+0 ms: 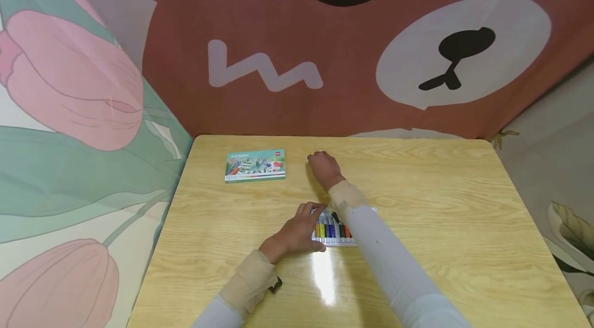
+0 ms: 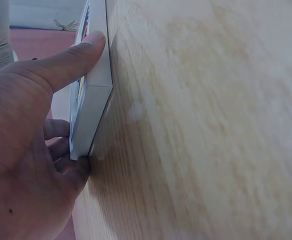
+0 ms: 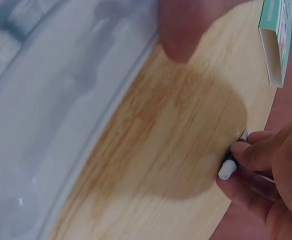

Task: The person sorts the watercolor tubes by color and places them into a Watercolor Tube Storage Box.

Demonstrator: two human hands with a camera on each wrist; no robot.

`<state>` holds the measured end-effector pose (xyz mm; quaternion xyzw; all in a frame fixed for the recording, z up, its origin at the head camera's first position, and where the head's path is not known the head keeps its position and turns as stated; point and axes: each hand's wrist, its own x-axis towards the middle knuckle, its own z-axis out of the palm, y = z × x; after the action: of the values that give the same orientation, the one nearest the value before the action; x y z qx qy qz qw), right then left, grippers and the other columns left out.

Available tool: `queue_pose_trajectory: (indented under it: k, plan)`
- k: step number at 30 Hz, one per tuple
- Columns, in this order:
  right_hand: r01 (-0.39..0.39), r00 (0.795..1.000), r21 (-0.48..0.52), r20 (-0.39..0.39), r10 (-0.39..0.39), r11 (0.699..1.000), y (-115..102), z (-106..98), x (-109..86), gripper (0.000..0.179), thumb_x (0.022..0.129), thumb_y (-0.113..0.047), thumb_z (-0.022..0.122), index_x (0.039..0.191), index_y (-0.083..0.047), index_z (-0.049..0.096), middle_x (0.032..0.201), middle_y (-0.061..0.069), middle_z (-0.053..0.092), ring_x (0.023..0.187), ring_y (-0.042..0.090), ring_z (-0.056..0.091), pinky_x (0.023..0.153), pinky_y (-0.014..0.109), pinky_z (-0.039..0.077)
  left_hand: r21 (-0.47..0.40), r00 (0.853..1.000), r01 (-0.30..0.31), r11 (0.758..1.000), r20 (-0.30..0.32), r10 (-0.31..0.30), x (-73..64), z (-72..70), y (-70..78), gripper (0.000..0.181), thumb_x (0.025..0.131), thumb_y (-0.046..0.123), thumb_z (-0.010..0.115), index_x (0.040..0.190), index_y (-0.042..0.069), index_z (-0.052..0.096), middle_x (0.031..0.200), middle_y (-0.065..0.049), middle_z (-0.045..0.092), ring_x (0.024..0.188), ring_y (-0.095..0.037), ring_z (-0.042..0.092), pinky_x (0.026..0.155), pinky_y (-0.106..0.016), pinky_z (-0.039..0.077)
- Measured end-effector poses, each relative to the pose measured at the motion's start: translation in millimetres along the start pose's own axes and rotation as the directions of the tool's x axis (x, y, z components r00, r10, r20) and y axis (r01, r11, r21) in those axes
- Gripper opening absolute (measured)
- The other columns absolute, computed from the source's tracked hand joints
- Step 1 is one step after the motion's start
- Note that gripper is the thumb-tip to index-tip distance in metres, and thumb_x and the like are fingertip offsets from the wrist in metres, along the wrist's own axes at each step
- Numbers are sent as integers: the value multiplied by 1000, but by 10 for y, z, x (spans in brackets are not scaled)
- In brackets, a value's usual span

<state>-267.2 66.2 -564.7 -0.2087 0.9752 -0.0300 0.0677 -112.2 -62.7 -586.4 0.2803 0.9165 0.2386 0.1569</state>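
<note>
A white tray (image 1: 341,244) of small coloured paint tubes (image 1: 330,230) lies on the table, partly covered by the right forearm. My left hand (image 1: 297,230) grips its left end, thumb along the near side and fingers round the far side. In the left wrist view the thumb (image 2: 86,52) lies on the tray's white side wall (image 2: 93,110). Beyond the tray, my right hand (image 1: 325,169) is over the table. Its thumb and fingers pinch a small paint tube (image 3: 227,169) with a white cap and a dark body, seen in the right wrist view.
A flat teal printed box (image 1: 255,167) lies at the back left of the table (image 1: 441,214); its end looks open in the right wrist view. A curtain with a brown cartoon face (image 1: 260,111) hangs behind the table's back edge. A flowered curtain (image 1: 83,173) hangs on the left.
</note>
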Motion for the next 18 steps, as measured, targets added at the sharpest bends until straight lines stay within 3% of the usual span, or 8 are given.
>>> queue_pose_trajectory:
  k: [6, 13, 18]
  plan:
    - [-45, 999, 30, 15, 45, 999, -31, -11, -46, 28, 100, 2, 58, 122, -8, 71, 117, 15, 71, 108, 31, 68, 88, 41, 60, -7, 1000, -2, 1000, 1, 2, 1, -1, 4, 109, 76, 43, 88, 161, 11, 28, 157, -6, 35, 139, -22, 35, 87, -30, 56]
    - [-42, 999, 30, 5, 42, 999, 4, -37, -133, 25, 100, 3, 56, 116, -5, 73, 114, 16, 71, 106, 31, 68, 87, 40, 61, 16, 1000, 13, 1000, 10, -13, -1, 32, -33, 111, 77, 45, 87, 162, 9, 26, 158, -5, 33, 141, -22, 33, 90, -30, 56]
    - [-33, 999, 93, -27, 35, 995, 78, -73, -256, 23, 103, -1, 55, 119, -1, 70, 112, 19, 70, 105, 33, 68, 85, 42, 61, 7, 1000, 7, 1000, 9, -7, 11, 38, -30, 113, 76, 45, 87, 162, 8, 26, 158, -5, 34, 140, -22, 34, 88, -28, 56]
